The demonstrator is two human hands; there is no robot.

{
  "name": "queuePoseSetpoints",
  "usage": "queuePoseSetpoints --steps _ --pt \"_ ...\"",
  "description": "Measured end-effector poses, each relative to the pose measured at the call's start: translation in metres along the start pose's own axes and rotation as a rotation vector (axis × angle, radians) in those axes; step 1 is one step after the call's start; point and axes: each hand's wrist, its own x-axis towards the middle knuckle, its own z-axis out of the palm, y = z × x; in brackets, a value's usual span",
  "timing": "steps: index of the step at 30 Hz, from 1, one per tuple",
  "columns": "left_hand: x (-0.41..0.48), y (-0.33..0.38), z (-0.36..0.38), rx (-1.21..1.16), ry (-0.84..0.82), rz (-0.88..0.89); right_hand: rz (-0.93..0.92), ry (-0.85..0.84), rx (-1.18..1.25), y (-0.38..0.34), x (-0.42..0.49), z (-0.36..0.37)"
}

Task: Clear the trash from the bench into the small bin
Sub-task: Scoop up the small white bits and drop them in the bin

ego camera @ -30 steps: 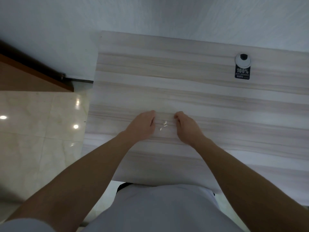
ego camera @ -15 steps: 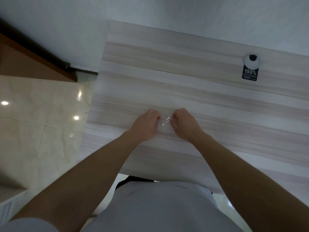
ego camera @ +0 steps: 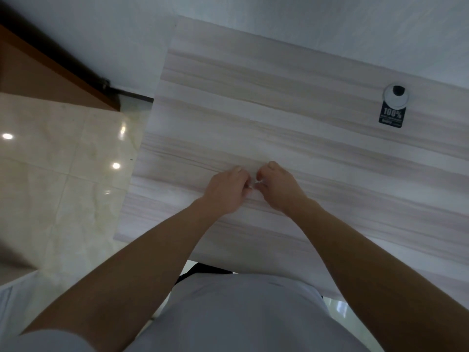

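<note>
Left hand and right hand curl narrow, white scraps between the grips; whether pinched, I can't tell. Gather every bit first.

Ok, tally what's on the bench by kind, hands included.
Hands: 2 (left hand, right hand)
White scraps: 1 cluster, pieces too hidden to count
Black "100%" label: 1
White round cap: 1
Total: 5

Left hand and right hand pinch white scraps on the bench.
</note>
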Motion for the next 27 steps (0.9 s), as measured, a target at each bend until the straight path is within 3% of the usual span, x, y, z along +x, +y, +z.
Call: queuePoseSetpoints --steps 6,17,27 --pt "-0.001 -0.003 -0.002 -0.021 0.005 -0.02 -0.022 -0.04 -0.049 -0.001 0.001 -0.001" --pt "-0.011 -0.004 -0.025 -0.086 0.042 -0.075 0.104 0.122 0.082 -0.014 -0.024 -0.019" --pt "-0.011 0.017 -0.047 -0.071 0.026 0.145 0.295 0.307 0.081 -0.017 -0.077 -0.043"
